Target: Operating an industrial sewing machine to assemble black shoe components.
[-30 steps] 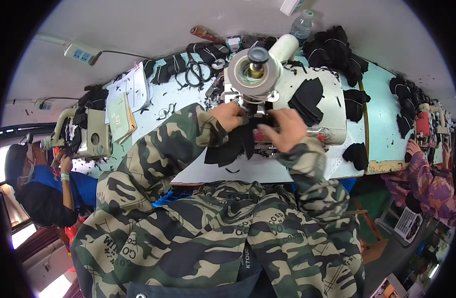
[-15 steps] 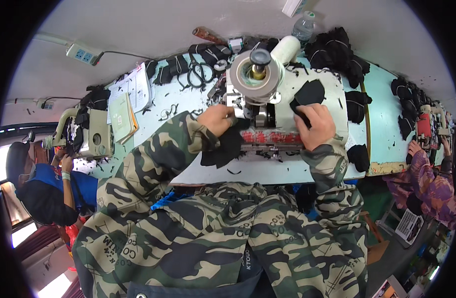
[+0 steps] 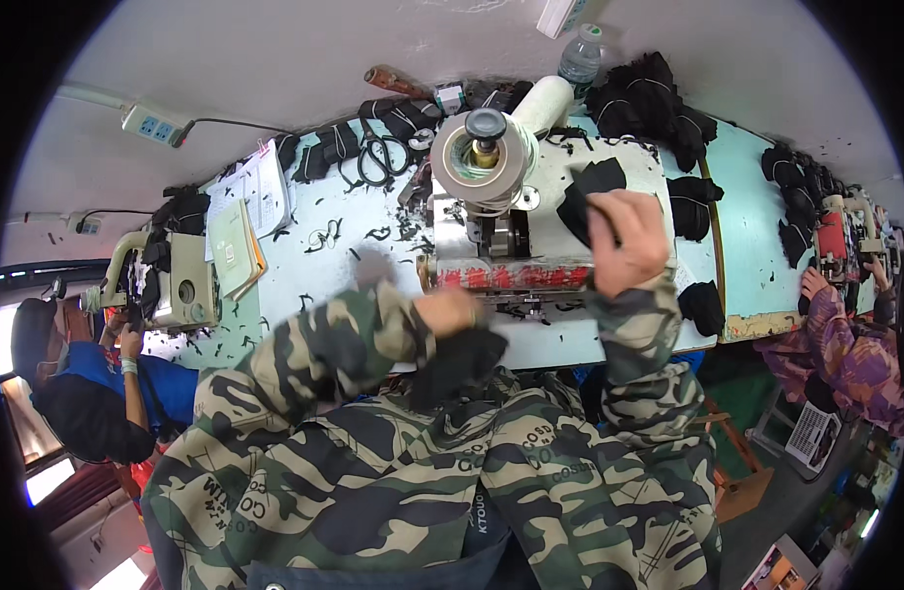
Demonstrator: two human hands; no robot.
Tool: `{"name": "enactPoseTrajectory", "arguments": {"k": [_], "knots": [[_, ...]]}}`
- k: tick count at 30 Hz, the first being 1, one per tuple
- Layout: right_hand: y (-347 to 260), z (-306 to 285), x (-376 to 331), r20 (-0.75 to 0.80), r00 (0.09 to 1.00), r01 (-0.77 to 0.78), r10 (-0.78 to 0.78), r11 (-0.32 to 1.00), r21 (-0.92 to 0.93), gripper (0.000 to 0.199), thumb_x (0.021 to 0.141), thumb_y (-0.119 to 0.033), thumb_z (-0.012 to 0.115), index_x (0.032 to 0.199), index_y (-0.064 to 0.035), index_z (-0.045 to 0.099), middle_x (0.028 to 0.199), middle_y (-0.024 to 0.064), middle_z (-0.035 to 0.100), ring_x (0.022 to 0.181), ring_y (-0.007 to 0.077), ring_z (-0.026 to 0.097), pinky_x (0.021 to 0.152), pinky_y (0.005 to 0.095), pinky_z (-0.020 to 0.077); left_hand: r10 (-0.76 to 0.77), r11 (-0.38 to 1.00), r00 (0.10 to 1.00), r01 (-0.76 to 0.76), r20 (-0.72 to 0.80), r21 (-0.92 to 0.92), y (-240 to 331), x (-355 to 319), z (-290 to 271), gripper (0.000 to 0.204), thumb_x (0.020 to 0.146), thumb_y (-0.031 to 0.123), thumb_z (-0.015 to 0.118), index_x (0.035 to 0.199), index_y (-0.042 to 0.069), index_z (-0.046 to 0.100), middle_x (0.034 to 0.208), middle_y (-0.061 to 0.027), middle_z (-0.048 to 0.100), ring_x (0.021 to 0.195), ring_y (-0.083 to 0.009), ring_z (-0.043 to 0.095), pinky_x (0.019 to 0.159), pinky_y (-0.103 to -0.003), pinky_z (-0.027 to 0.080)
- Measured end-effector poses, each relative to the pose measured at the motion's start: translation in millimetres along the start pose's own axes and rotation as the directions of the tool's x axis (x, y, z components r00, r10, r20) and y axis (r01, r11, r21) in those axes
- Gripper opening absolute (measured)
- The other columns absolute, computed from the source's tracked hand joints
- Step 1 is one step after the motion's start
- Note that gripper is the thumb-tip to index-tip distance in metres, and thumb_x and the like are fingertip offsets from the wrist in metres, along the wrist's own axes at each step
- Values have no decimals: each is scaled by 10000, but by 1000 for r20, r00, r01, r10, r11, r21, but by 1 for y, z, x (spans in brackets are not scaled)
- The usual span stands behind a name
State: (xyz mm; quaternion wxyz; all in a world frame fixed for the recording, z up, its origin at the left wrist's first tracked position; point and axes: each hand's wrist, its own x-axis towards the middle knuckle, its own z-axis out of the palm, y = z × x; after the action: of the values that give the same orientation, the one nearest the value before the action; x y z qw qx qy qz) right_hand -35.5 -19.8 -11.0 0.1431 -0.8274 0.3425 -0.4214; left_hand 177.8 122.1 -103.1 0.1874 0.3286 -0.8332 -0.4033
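Note:
My left hand [image 3: 450,311] is blurred by motion, low at the near table edge in front of the machine. Soft black fabric pieces [image 3: 462,366] hang from it over my lap. On the machine's white top my right hand [image 3: 629,244] has its thumb and fingers curled in a pinch at the near edge of a black fabric piece [image 3: 595,189]. Between my hands stands the bench machine [image 3: 480,162], with a grey round head, a dark knob and a worn red-and-silver front bar [image 3: 516,275]. Its metal wheel [image 3: 511,238] shows behind that bar.
Black scissors [image 3: 378,157], tied black bundles [image 3: 641,103] and a clear bottle [image 3: 580,57] line the back. Papers and a green booklet [image 3: 238,246] lie left. Black scraps litter the tabletop [image 3: 319,280]. Co-workers sit at machines on the left [image 3: 181,285] and right [image 3: 850,246].
My left hand has drawn back from the machine toward my body, carrying the black fabric pieces. My right hand stays by the piece on the white top. The whole view has shifted slightly.

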Motion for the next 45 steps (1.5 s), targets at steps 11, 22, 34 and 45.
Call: {"name": "enactPoseTrajectory", "arguments": {"k": [11,22,34,45], "knots": [[-36,39,-76,791,527,-837,312,353,418,162,815,-130,633,861,25,625,687,25,610,599,84,552,520,225,429,-566,486,822,392,60,-781,41,3,-35,218,891,151,503,1012,-1,601,908,-20,626,813,-100,546,753,-253,440],[-30,22,-34,519,776,-493,357,857,148,207,792,-232,615,845,-34,644,704,121,637,644,269,630,601,344,492,-753,623,658,701,-21,-347,8,7,-77,278,844,196,531,984,-29,613,742,-78,625,701,-119,548,696,-273,435],[-13,31,-6,373,923,73,-93,995,69,193,702,-84,639,889,-42,627,867,139,599,787,319,578,705,369,467,-543,829,840,532,-17,-173,12,3,-29,283,765,200,546,976,35,638,1007,-164,613,906,-335,563,839,-371,436],[-17,3,-30,502,820,-381,273,916,126,201,758,-115,655,923,-5,627,788,137,623,688,198,621,597,284,480,-316,884,937,235,-147,-404,8,-2,-8,261,816,229,525,923,3,600,792,-136,613,750,-229,559,752,-329,426]]}}
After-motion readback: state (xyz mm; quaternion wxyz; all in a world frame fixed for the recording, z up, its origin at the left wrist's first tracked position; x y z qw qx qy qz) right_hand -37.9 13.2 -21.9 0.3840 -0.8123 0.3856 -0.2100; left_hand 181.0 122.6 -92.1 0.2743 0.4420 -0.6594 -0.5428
